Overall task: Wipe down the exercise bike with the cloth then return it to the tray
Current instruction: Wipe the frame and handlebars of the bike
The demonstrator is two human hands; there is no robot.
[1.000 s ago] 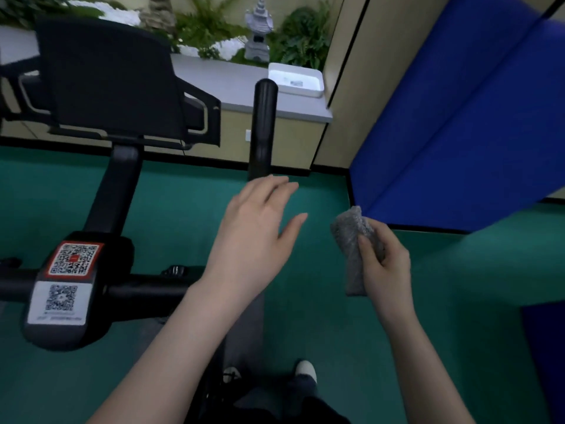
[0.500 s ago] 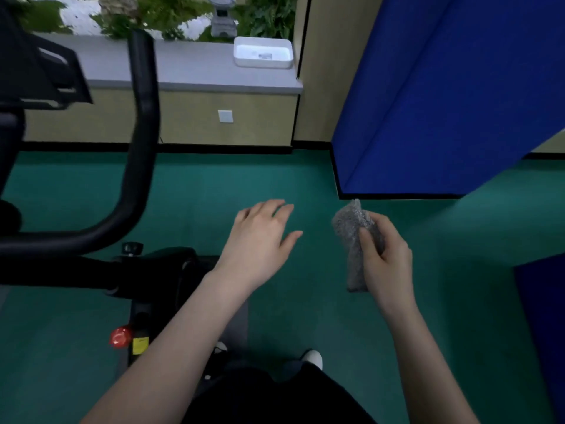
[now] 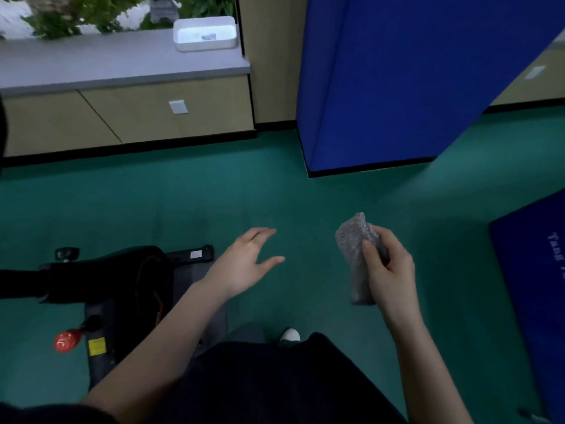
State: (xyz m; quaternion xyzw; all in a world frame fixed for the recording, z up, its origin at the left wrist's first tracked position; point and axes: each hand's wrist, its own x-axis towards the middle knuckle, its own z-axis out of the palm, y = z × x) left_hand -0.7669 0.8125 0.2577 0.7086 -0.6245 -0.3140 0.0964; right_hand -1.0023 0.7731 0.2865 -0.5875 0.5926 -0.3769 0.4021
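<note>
Nearest, at 6 o'clock: dark clothing (image 3: 260, 387) across the bottom edge, with the white toe of a shoe (image 3: 289, 334) just beyond it on the floor.

At 7 o'clock: left hand (image 3: 244, 264), palm down above the floor, fingers straight and slightly apart, thumb out to the side, holding and touching nothing.

At 4 o'clock: right hand (image 3: 388, 270), fingers curled and thumb pressed on a grey knitted cloth (image 3: 354, 240). Grips the cloth bunched and upright, with one end above the thumb and the other hanging below the palm, well apart from the left hand.

At 8 o'clock: lower body of a black exercise bike (image 3: 122, 276), with a red knob (image 3: 65, 341) and a yellow label (image 3: 97, 345) near its base. Touches neither hand.

At 3 o'clock, by the frame edge: blue mat (image 3: 538, 286) lying flat, white lettering on it too blurred to read.

Mid-distance, all round: green floor (image 3: 214, 203).

At 1 o'clock: tall blue padded panel (image 3: 397, 87) standing on the floor.

At 10 o'clock: beige cabinet (image 3: 137, 117) with a black plinth and a small white plate (image 3: 178, 106) on its front, under a grey countertop (image 3: 107, 62).

At 11 o'clock: white tray (image 3: 204, 33) on the countertop's right end, well apart from the cloth.

Farthest, at 11 o'clock: green plants (image 3: 76, 13) behind the countertop, blurred.
</note>
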